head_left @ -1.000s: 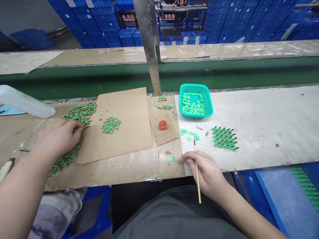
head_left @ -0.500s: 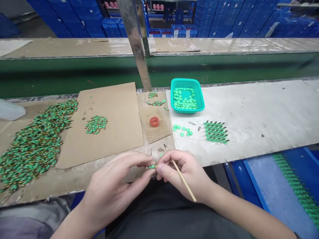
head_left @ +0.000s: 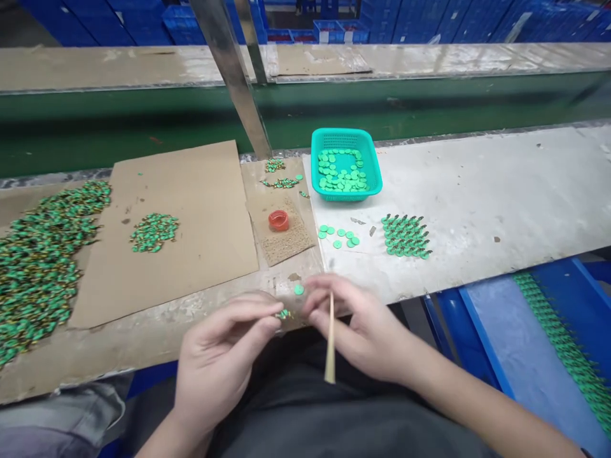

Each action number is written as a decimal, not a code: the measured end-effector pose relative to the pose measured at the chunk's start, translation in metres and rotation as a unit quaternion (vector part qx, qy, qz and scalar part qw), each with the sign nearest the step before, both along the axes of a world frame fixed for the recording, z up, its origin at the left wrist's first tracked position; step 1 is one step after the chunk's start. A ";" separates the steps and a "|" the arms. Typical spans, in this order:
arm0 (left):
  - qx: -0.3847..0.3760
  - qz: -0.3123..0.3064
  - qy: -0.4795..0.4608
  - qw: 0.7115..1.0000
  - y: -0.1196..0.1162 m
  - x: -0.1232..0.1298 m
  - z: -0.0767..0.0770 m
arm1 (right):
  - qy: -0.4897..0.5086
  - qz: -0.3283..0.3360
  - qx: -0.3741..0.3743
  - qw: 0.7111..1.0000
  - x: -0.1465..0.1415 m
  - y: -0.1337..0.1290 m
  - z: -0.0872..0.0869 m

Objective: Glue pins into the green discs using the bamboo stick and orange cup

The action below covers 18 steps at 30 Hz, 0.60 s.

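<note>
My left hand (head_left: 229, 346) pinches a small green-and-gold piece (head_left: 285, 313) between thumb and fingertips, above the table's front edge. Just to the right, my right hand (head_left: 358, 324) is closed on a thin wooden stick (head_left: 330, 350), which points down towards my lap and is blurred by motion. The fingertips of the two hands are apart. A single green disc (head_left: 298, 289) lies on the table between them. Beyond the hands, a small orange-red cup (head_left: 279, 221) sits on a rough brown pad (head_left: 292, 245). Several loose green discs (head_left: 338, 244) lie to its right.
A turquoise basket (head_left: 347, 196) holds more discs. Rows of discs with dark pieces (head_left: 405, 236) stand on white paper (head_left: 477, 191). To the left are a cardboard sheet (head_left: 205, 210) with a small pile (head_left: 153, 231) and a large heap (head_left: 42, 261). A metal post (head_left: 233, 76) rises behind.
My hands have parted, the right fingers coming off the small piece. The stick has swung from slanting right to nearly straight down. The whole view has tilted and shifted slightly.
</note>
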<state>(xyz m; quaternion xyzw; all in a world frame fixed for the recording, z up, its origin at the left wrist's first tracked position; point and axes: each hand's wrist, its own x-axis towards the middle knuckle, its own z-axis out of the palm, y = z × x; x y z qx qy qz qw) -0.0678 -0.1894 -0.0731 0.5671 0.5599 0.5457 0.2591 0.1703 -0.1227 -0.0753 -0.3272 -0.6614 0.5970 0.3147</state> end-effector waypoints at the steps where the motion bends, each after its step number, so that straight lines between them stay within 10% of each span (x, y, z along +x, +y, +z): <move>1: -0.009 0.018 0.017 1.000 0.002 -0.003 -0.002 | -0.043 -0.022 0.081 0.996 0.009 0.005 -0.001; 18: -0.037 -0.078 0.190 0.978 0.032 -0.022 -0.029 | -0.033 -0.130 0.321 0.938 0.009 0.027 -0.017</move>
